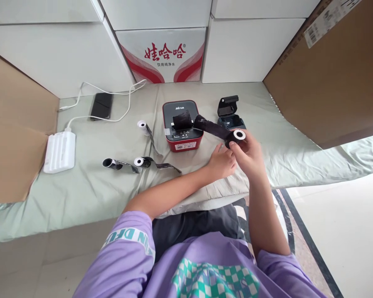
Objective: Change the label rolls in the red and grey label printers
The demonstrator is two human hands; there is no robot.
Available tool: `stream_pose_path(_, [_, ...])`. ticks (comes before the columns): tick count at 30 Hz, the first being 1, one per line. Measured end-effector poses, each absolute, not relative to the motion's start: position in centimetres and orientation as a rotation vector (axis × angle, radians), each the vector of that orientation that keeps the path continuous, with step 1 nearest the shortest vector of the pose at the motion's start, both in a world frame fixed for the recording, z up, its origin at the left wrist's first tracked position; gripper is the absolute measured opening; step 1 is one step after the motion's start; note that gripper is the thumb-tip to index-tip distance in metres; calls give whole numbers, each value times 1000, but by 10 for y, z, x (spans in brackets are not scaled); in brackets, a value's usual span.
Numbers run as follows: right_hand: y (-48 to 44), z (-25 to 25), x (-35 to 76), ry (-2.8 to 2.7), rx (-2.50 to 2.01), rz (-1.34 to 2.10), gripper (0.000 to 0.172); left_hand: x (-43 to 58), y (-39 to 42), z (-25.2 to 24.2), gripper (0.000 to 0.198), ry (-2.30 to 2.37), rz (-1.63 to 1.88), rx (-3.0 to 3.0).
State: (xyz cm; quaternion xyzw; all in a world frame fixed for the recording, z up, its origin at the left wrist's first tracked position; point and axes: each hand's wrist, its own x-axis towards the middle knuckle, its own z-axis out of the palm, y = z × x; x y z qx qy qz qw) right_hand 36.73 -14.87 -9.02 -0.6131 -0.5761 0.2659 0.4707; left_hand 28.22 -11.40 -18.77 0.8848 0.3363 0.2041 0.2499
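Observation:
My right hand (250, 155) is closed round a black paper roll (236, 136) with a white core, held just above the green cloth. A dark strip (209, 126) runs from that roll toward the red and black label printer (182, 126). My left hand (222, 161) sits right beside the right one, fingers curled and touching the roll's underside. A second, smaller black printer (230, 114) with its lid raised stands just behind my hands.
Three small rolls with loose dark strips (143, 126) (112, 164) (141, 162) lie left of the printer. A white power bank (59, 151), cable and a phone (101, 105) sit far left. White cartons (163, 54) line the back; brown cardboard (326, 82) leans at right.

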Motion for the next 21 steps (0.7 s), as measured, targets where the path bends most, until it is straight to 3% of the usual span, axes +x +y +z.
stream_pose_path(4, [-145,-92,392,-1398,-1300,631,37,276,-117,-183,45,899,652,2688])
stream_pose_path(10, [-128,-79,452,-1272,-846,970,43,274,-116,-181,36,916,662,2804])
stream_pose_path(17, [-54,-89,482,-1802,-1432,537,34,275,-115,-183,35,910,657,2779])
stream_pose_path(21, [-19,-109,478,-2083,-1625,413,41,275,-114,-185,34,884,692,2786])
